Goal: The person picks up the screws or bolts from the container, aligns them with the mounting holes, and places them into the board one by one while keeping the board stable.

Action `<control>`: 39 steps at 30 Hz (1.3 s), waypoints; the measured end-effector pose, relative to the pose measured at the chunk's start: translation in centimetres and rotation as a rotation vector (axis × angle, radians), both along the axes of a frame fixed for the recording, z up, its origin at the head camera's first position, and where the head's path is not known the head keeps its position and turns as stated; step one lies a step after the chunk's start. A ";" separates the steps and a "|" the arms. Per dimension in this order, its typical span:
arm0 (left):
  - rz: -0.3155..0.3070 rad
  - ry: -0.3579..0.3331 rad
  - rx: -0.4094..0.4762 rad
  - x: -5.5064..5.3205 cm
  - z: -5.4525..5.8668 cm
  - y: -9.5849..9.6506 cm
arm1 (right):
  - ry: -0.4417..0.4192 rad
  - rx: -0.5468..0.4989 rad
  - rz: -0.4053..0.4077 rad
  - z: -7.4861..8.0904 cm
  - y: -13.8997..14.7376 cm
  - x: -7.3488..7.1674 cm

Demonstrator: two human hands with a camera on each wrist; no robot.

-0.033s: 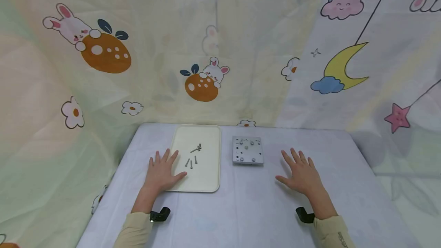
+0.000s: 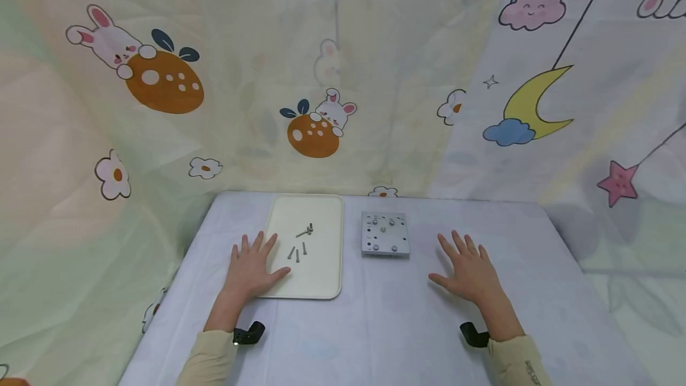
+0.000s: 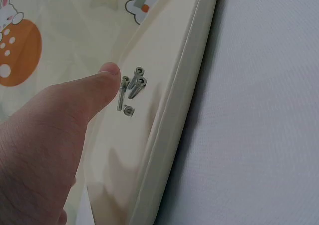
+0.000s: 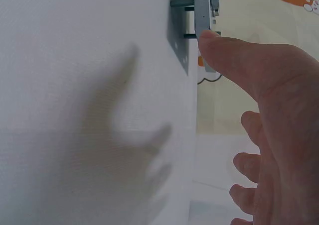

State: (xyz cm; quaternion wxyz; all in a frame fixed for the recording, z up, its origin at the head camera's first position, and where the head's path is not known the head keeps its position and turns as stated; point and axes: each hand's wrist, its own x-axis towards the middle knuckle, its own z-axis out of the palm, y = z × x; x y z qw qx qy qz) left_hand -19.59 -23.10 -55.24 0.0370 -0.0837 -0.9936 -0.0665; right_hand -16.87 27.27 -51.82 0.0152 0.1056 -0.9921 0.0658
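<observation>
My left hand [image 2: 250,273] is spread with straight fingers over the left edge of a cream tray [image 2: 318,285], and its thumb reaches inward over the tray. Several silver socket-head screws [image 2: 297,256] lie loose in the tray, beyond the thumb tip in the left wrist view. Right of the tray sits a square silver metal plate [image 2: 384,237] with holes and several screws in its top. The right wrist view shows the plate [image 4: 201,16] edge-on, with shafts below it. My right hand [image 2: 471,276], fingers spread, is above the cloth right of the plate, holding nothing.
A white cloth [image 2: 354,344] covers the table. Behind and beside it hangs a printed curtain [image 2: 246,64] with cartoon rabbits, oranges and a moon. A black wrist camera [image 2: 249,333] is on the left wrist, another [image 2: 474,335] on the right.
</observation>
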 end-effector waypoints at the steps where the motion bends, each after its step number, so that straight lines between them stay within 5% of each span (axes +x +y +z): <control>1: -0.001 -0.002 -0.002 0.0 0.0 0.0 | 0.000 -0.001 0.002 -0.1 0.0 0.0; 23: 0.001 -0.035 0.041 0.6 -0.2 -0.5 | 0.010 -0.033 0.016 0.2 -1.8 -0.4; 39: 0.014 -0.022 0.156 0.2 -0.8 -1.1 | -0.072 -0.223 0.019 -0.8 -4.7 -1.1</control>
